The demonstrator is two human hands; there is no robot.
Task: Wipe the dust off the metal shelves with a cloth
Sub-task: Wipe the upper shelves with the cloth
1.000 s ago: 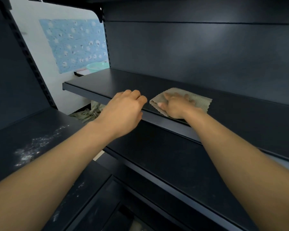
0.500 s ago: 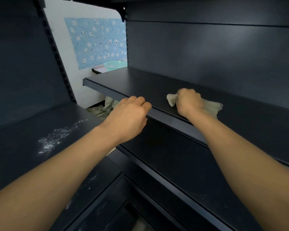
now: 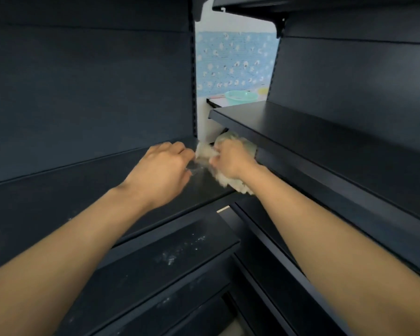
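I see my right hand (image 3: 230,161) closed around the bunched beige cloth (image 3: 224,179), which sits at the far right end of the left metal shelf (image 3: 66,190), just under the front edge of the right shelf (image 3: 301,132). My left hand (image 3: 161,169) is curled just left of it, fingertips pinching the cloth's near corner. White dust specks (image 3: 180,249) lie on the lower shelf, nearer me.

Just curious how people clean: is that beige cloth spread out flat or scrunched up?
Scrunched up. The beige cloth bulges in lumps around the closed right hand, with the left hand at its edge.
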